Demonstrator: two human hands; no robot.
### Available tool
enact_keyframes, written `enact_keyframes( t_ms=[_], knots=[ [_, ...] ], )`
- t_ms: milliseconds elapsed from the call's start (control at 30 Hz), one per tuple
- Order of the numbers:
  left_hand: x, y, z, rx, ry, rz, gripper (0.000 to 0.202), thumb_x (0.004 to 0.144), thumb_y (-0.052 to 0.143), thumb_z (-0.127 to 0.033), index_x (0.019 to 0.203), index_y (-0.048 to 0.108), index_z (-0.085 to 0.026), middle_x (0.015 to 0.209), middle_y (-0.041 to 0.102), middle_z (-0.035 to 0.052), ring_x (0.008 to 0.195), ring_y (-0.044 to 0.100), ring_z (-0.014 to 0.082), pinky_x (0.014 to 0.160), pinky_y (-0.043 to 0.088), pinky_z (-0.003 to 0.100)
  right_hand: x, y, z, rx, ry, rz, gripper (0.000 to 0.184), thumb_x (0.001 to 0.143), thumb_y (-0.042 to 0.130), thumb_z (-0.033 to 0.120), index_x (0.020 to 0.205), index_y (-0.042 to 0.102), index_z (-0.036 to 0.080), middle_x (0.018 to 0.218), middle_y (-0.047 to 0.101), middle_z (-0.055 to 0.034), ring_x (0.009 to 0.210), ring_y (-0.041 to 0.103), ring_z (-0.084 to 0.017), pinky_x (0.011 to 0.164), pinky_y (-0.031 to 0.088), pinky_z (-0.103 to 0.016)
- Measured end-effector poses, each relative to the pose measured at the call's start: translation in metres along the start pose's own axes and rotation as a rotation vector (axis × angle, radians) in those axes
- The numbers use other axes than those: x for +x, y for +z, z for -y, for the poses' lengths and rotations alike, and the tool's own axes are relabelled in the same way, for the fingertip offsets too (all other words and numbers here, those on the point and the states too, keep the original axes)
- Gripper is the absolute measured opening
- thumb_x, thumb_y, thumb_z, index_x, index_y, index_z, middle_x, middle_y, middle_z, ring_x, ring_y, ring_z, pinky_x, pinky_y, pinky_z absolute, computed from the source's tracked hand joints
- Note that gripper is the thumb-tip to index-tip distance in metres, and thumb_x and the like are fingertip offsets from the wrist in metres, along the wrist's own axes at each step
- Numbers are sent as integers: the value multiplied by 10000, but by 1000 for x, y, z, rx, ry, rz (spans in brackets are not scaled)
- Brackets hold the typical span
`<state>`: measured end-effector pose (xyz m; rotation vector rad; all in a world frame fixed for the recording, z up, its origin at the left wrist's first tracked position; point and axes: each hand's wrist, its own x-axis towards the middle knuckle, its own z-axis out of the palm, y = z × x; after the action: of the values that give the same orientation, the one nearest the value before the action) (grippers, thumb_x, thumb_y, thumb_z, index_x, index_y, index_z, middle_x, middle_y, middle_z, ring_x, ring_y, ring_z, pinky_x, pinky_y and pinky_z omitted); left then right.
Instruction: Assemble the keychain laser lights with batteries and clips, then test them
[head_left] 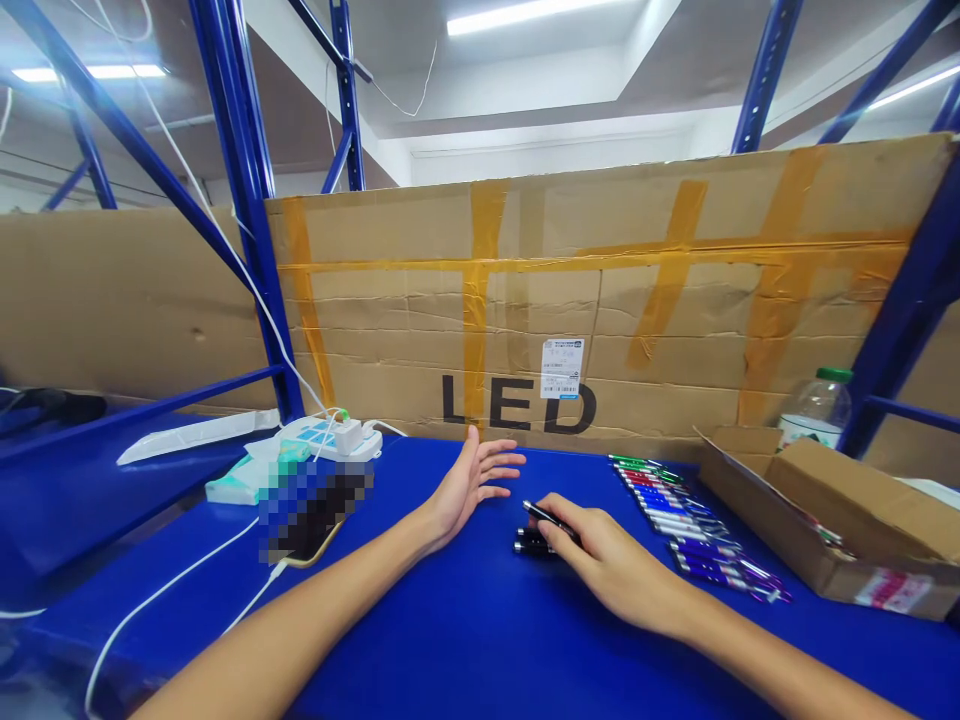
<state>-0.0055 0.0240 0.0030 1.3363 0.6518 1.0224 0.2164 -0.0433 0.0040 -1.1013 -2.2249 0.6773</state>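
My left hand [471, 480] rests on the blue table [465, 620] with its fingers spread and nothing in it. My right hand [600, 560] lies to its right, fingers curled around a black pen [541, 514]. Two more black pens [531, 543] lie on the table under its fingertips. To the right, a row of several coloured pens [690, 525] lies side by side, green and red at the far end, blue and purple nearer.
An open cardboard box [825, 520] sits at the right with a plastic bottle [819, 405] behind it. A power strip [330, 437], white cables and a phone [315, 515] lie at the left. A taped cardboard wall marked LED [525, 300] stands behind.
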Motion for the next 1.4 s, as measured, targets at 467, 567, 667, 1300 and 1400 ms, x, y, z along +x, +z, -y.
enact_keyframes(
  t_ms=[467, 567, 667, 1300, 1400],
  knots=[
    [2, -5, -1, -14, 1, 32, 844, 1000, 317, -849, 1440, 630, -200, 1501, 652, 168, 1428, 564, 340, 1178, 412, 508, -9, -3, -20, -216, 12, -160, 321, 1083, 382, 478, 951, 589, 272, 707, 669, -7, 614, 588, -221, 610, 358, -326],
    [2, -5, 0, -8, -3, 31, 850, 997, 316, -853, 1437, 636, -199, 1497, 654, 170, 1423, 567, 344, 1182, 408, 517, -10, -1, -18, -212, -5, -139, 316, 1092, 364, 467, 968, 583, 276, 735, 688, -12, 629, 606, -226, 615, 364, -327],
    [2, -6, 0, 12, -10, 40, 854, 995, 312, -857, 1437, 635, -203, 1499, 653, 170, 1423, 567, 345, 1192, 395, 525, -9, 0, -19, -228, 102, -234, 346, 1087, 336, 477, 1021, 599, 263, 755, 721, -36, 668, 655, -256, 635, 371, -339],
    [-2, 2, -4, 121, 42, -34, 815, 1023, 319, -811, 1387, 665, -168, 1452, 686, 194, 1363, 632, 352, 1158, 463, 526, -9, 2, -25, -305, 110, -92, 376, 1047, 359, 495, 1040, 657, 265, 806, 773, -54, 720, 718, -289, 667, 401, -350],
    [-2, 3, -4, 136, 40, -16, 792, 1042, 313, -783, 1396, 663, -168, 1454, 685, 193, 1378, 621, 349, 1169, 452, 530, -9, 3, -27, -285, 127, -157, 396, 1051, 356, 506, 1091, 667, 264, 803, 774, -53, 738, 724, -290, 680, 416, -349]
  ],
)
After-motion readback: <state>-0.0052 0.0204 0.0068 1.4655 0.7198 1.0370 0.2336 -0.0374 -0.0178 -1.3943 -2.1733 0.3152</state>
